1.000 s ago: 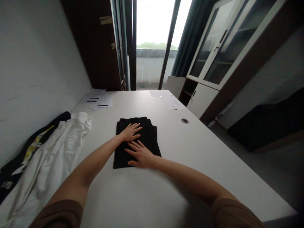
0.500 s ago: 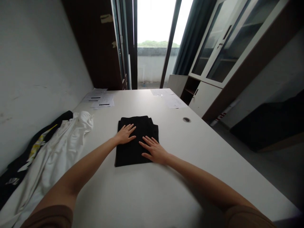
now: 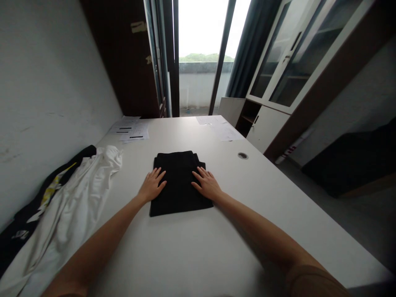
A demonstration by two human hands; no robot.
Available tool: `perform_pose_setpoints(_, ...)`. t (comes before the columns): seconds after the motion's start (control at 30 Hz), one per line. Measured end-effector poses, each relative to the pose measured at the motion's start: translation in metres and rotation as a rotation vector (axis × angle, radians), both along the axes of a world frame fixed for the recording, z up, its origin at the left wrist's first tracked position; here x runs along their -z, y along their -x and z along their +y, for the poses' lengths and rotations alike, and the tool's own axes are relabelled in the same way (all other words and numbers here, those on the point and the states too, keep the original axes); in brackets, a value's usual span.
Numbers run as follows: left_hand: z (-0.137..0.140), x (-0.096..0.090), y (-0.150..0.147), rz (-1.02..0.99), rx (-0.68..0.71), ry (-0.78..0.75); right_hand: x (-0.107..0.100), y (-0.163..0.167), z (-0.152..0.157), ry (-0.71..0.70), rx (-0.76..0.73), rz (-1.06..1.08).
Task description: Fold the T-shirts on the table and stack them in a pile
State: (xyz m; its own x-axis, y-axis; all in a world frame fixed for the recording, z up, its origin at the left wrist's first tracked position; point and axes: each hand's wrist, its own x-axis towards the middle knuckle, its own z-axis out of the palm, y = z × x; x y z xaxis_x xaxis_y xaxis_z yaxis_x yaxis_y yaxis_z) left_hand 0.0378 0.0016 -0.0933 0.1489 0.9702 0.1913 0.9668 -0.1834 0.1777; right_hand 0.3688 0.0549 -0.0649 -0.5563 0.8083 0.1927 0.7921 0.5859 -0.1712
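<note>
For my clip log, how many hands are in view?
2: the left hand at the folded black cloth's left edge, the right hand at its right edge.

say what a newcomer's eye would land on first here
The folded black garment stands out first, dark against the middle of the white table, with the person's open left grip and right grip over its two side edges. Next comes the bright window beyond the table's far end. The rumpled white garment along the left side also catches the eye.
</note>
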Motion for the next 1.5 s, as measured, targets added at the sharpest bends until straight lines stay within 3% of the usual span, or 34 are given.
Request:
perform_pose_setpoints(0.13, -0.017, 0.007, 0.007, 0.026, -0.038, 0.001, -0.014, -0.012, -0.007, -0.013, 0.199, -0.028)
perform_pose_setpoints(0.23, -0.026, 0.011, 0.010, 0.054, -0.010, 0.005, -0.023, -0.015, -0.018, 0.070, 0.247, -0.052)
perform_pose_setpoints(0.4, -0.037, 0.012, 0.009, 0.083, 0.014, 0.001, -0.027, 0.001, -0.034, 0.232, 0.174, 0.165)
perform_pose_setpoints(0.57, -0.059, 0.011, -0.003, 0.098, -0.052, -0.029, -0.021, 0.010, -0.023, 0.358, 0.168, 0.453)
perform_pose_setpoints(0.67, -0.070, 0.014, -0.008, 0.097, -0.112, -0.040, -0.015, 0.007, -0.017, 0.382, 0.110, 0.439)
perform_pose_setpoints(0.83, -0.070, 0.012, -0.003, 0.052, -0.101, -0.021, -0.006, 0.004, -0.010, 0.263, 0.037, 0.279)
perform_pose_setpoints(0.97, -0.061, 0.010, 0.008, 0.092, -0.120, -0.004, -0.006, -0.004, 0.023, 0.249, 0.030, 0.243)
perform_pose_setpoints(1.23, -0.055, 0.007, 0.045, 0.276, -0.218, 0.084, -0.023, -0.071, 0.109, 0.138, 0.172, 0.156)
perform_pose_setpoints(1.37, -0.060, 0.002, 0.081, 0.332, -0.301, 0.113, -0.031, -0.129, 0.134, 0.099, 0.339, 0.065)
perform_pose_setpoints(1.5, -0.073, -0.001, 0.129, 0.385, -0.401, 0.040, -0.033, -0.197, 0.148, 0.060, 0.532, -0.057)
